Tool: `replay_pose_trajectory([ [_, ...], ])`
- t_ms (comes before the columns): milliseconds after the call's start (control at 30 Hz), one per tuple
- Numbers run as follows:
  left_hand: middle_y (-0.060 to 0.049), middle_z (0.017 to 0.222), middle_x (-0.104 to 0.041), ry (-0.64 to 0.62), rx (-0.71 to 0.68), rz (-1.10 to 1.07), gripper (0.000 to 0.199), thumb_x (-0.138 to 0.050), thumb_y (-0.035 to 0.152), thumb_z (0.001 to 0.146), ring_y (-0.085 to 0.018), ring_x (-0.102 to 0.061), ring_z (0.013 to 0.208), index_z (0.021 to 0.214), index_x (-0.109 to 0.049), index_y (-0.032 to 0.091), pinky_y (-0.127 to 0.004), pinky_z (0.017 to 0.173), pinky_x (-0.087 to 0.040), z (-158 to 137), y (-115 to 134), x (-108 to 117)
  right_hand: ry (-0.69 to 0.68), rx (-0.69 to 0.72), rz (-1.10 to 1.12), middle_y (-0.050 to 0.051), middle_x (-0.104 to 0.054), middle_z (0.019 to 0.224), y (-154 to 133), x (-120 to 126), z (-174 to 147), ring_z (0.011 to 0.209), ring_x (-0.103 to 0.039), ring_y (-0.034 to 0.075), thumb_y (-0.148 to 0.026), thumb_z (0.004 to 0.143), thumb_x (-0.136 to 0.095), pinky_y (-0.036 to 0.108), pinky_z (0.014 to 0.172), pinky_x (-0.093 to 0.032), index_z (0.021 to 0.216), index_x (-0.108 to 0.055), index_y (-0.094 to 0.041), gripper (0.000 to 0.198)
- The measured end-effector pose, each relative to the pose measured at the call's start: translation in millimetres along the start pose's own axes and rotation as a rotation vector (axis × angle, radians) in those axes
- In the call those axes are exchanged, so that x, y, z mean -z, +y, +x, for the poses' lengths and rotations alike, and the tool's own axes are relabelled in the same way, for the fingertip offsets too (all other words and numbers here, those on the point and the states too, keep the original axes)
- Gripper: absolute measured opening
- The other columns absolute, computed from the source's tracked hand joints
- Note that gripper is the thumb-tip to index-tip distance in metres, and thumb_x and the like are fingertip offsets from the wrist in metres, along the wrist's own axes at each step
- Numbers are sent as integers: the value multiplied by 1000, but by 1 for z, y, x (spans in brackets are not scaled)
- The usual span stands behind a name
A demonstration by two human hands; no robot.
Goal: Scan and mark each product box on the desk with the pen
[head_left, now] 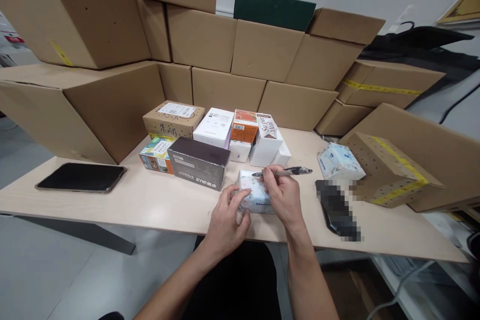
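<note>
A pale blue and white floral tissue pack point(255, 180) with dark lettering lies at the table's front edge, partly covered by both hands. My left hand point(229, 212) is curled around its left end, fingertips pressing on the top. In my right hand point(282, 195) a grey and black pen point(294, 171) is pinched between thumb and fingers, its tip pointing left over the pack. Whether the tip touches the surface, I cannot tell. Just behind the pack stands a dark grey carton point(198, 162).
Behind are a small brown box point(174, 119), an orange box point(244, 127), a white carton point(213, 127) and a wall of cardboard boxes point(227, 87). A phone point(81, 177) lies left. To the right are another tissue pack point(340, 161) and a blurred black object point(337, 209).
</note>
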State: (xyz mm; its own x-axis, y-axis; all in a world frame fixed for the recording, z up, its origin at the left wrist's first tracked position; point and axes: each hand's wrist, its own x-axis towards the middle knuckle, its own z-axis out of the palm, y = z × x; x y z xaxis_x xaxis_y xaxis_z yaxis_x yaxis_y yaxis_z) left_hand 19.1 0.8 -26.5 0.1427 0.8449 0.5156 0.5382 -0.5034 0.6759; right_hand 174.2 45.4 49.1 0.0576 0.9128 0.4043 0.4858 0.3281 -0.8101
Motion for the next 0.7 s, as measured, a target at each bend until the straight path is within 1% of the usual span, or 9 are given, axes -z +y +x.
replay_pose_trajectory([
  [167, -11, 134, -44, 2, 6, 8, 51, -55, 15, 88, -25, -55, 121, 137, -45, 28, -40, 98, -52, 0, 0, 0, 261, -76, 298, -5, -57, 56, 0, 3, -4, 50, -51, 11, -52, 95, -52, 22, 52, -41, 91, -58, -19, 33],
  [200, -11, 134, -45, 2, 6, 7, 51, -55, 15, 88, -25, -55, 121, 137, -45, 27, -40, 98, -52, 0, 0, 0, 331, -79, 358, -4, -59, 60, 2, 7, -4, 50, -51, 10, -52, 94, -53, 22, 51, -41, 93, -58, -19, 33],
  [267, -11, 134, -45, 2, 5, 5, 51, -55, 15, 88, -24, -55, 122, 137, -45, 27, -40, 98, -52, 0, 0, 1, 476, -71, 435, 1, -67, 78, 9, 18, -5, 52, -56, 10, -52, 93, -54, 23, 50, -43, 94, -55, -19, 33],
  [333, -11, 134, -45, 4, 9, 7, 52, -55, 15, 88, -24, -55, 122, 138, -45, 28, -38, 97, -53, 0, 0, 1, 592, -90, 375, 5, -69, 92, 24, 34, -6, 54, -58, 11, -54, 93, -51, 25, 49, -44, 94, -52, -20, 34],
  [367, -11, 135, -45, 3, 13, 9, 53, -55, 16, 88, -24, -55, 121, 139, -45, 28, -38, 96, -53, -1, 0, 1, 606, -130, 257, 6, -69, 93, 33, 43, -7, 54, -58, 12, -56, 94, -47, 26, 51, -45, 95, -51, -20, 36],
  [400, -11, 135, -45, 2, 16, 10, 53, -55, 16, 89, -24, -56, 121, 139, -45, 28, -37, 95, -53, -1, 0, 0, 576, -190, 86, 6, -68, 89, 43, 51, -8, 55, -58, 13, -57, 95, -42, 27, 53, -45, 98, -52, -20, 39],
  [500, -11, 136, -44, -1, 23, 7, 54, -54, 16, 89, -24, -55, 121, 141, -43, 29, -38, 95, -53, -1, 0, 0, 303, -357, -397, 8, -68, 78, 70, 66, -13, 69, -63, 21, -58, 91, -44, 33, 65, -47, 102, -61, -17, 46],
  [567, -11, 136, -44, -5, 24, 1, 56, -54, 16, 90, -24, -55, 122, 142, -41, 29, -39, 96, -53, -1, 0, 0, 161, -406, -512, 10, -69, 75, 80, 67, -16, 73, -64, 25, -53, 86, -55, 35, 68, -46, 103, -66, -16, 42],
  [700, -12, 135, -45, 6, 3, -18, 57, -53, 15, 90, -25, -54, 124, 144, -38, 28, -40, 98, -53, 0, 0, 0, 79, -489, -651, 14, -68, 75, 86, 54, -17, 74, -64, 28, -40, 86, -55, 36, 68, -44, 104, -71, -15, 34],
])
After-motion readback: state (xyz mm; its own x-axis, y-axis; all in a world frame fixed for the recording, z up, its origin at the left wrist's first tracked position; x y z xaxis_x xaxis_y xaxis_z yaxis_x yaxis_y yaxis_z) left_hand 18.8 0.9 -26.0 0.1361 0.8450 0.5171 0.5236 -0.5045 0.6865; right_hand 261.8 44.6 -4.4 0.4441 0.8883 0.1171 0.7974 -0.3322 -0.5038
